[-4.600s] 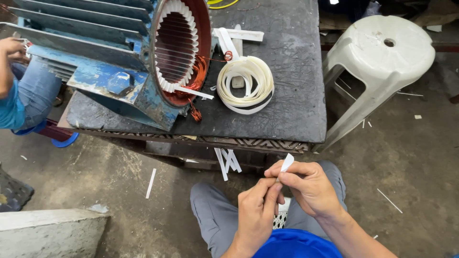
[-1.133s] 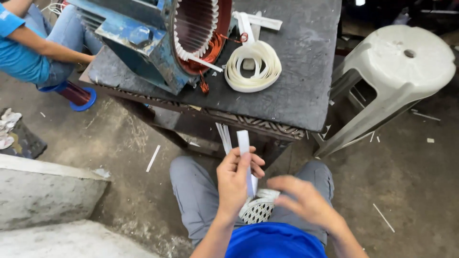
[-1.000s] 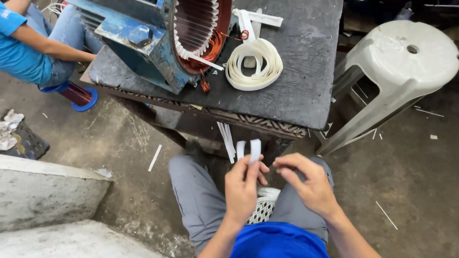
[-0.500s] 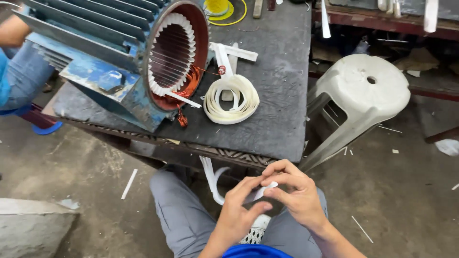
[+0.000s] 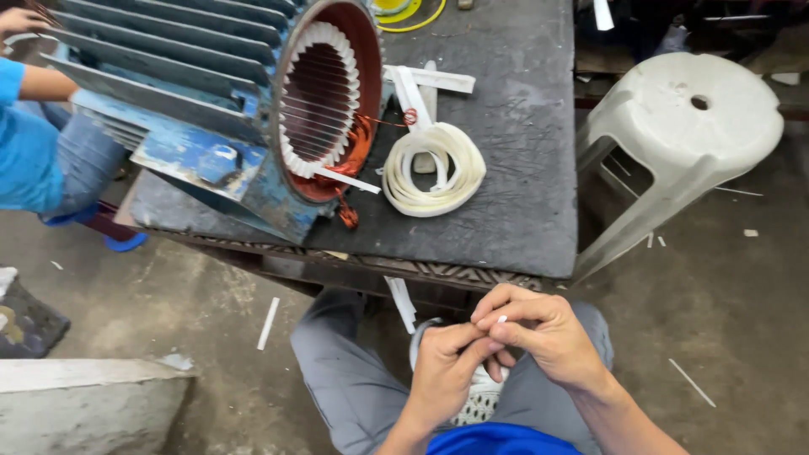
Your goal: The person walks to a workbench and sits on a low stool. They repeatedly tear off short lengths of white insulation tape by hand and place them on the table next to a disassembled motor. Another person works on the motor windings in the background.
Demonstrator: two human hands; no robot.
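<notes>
Over my lap, my left hand (image 5: 445,371) and my right hand (image 5: 539,341) meet and pinch a small white strip (image 5: 500,321), of which only the tip shows between the fingertips. A white mesh basket (image 5: 476,404) rests between my knees, mostly hidden by the hands. On the dark workbench (image 5: 514,168) ahead lies a blue motor stator (image 5: 253,109) with an open round bore, white slot liners and copper wire. Beside it sits a coil of white strip (image 5: 434,173).
A white plastic stool (image 5: 674,135) stands tilted at the right of the bench. Another person in a blue shirt (image 5: 25,143) sits at the far left. White strip offcuts (image 5: 268,323) lie on the concrete floor. A grey slab (image 5: 84,404) is at lower left.
A second ago my left hand held a long white strip upright; now both hands are closed together on it and only its tip shows. The view has shifted toward the bench.
</notes>
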